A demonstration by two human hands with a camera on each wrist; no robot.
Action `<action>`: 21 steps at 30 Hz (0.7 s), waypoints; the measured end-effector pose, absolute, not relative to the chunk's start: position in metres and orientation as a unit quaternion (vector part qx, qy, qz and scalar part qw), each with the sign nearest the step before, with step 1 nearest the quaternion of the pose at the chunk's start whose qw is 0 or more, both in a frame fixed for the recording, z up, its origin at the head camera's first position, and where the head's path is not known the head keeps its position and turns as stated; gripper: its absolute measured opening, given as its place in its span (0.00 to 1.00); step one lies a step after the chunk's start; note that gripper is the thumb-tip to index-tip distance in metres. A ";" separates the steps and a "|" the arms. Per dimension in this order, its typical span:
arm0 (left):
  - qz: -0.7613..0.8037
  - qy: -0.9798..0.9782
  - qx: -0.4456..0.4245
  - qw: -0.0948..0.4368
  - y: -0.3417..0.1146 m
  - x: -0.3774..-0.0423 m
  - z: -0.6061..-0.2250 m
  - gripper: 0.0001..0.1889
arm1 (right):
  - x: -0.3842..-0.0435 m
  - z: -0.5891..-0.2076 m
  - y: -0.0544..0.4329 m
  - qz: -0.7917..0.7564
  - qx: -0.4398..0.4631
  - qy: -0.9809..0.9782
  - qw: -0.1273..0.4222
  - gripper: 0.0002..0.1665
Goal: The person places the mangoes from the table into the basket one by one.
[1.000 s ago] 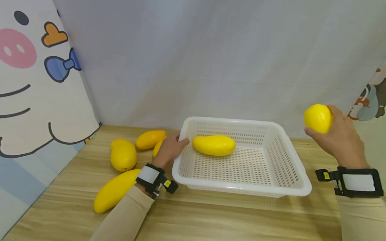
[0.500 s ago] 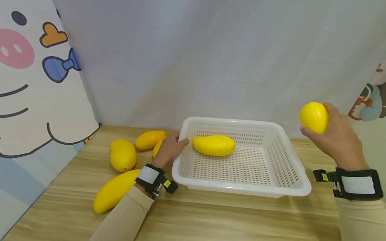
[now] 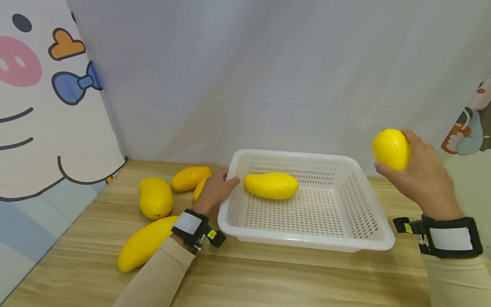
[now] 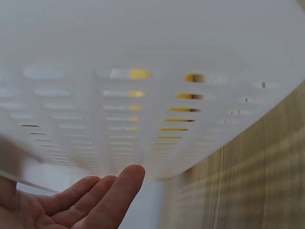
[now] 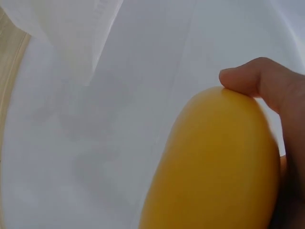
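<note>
A white perforated plastic basket [image 3: 307, 239] stands on the wooden table, with one yellow mango [image 3: 271, 186] lying in its left part. My left hand [image 3: 215, 192] holds the basket's left rim, thumb over the edge; in the left wrist view its fingers [image 4: 114, 200] show beside the slotted wall [image 4: 86, 33]. Raised to the right of the basket, my right hand [image 3: 431, 181] grips another yellow mango [image 3: 391, 149]. The right wrist view shows that mango [image 5: 214, 167] close up, with a fingertip on its upper end.
Left of the basket lie a rounded mango [image 3: 155, 198], a smaller orange-yellow one [image 3: 190, 178] and a long one [image 3: 142, 246] by the left forearm. Another [image 3: 199, 188] is partly hidden behind the left hand. A pale cloth [image 3: 291, 76] hangs behind the table.
My right hand has moved a little to the left with its mango, towards the basket. The left hand still holds the rim, and the basket has stayed in place.
</note>
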State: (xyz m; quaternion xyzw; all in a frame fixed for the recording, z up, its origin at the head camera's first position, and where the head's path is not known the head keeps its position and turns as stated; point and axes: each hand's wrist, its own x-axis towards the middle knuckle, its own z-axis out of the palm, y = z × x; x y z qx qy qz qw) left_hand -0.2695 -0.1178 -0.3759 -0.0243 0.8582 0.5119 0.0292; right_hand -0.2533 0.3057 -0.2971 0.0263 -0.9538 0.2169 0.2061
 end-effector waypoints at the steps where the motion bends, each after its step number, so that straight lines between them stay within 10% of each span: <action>1: 0.512 0.858 -0.024 0.030 -0.118 -0.269 -0.376 0.24 | -0.253 -0.297 0.304 0.216 0.029 -0.954 0.208 0.58; 21: 0.510 0.859 -0.027 0.032 -0.119 -0.270 -0.376 0.24 | -0.240 -0.289 0.289 0.212 0.047 -0.952 0.213 0.57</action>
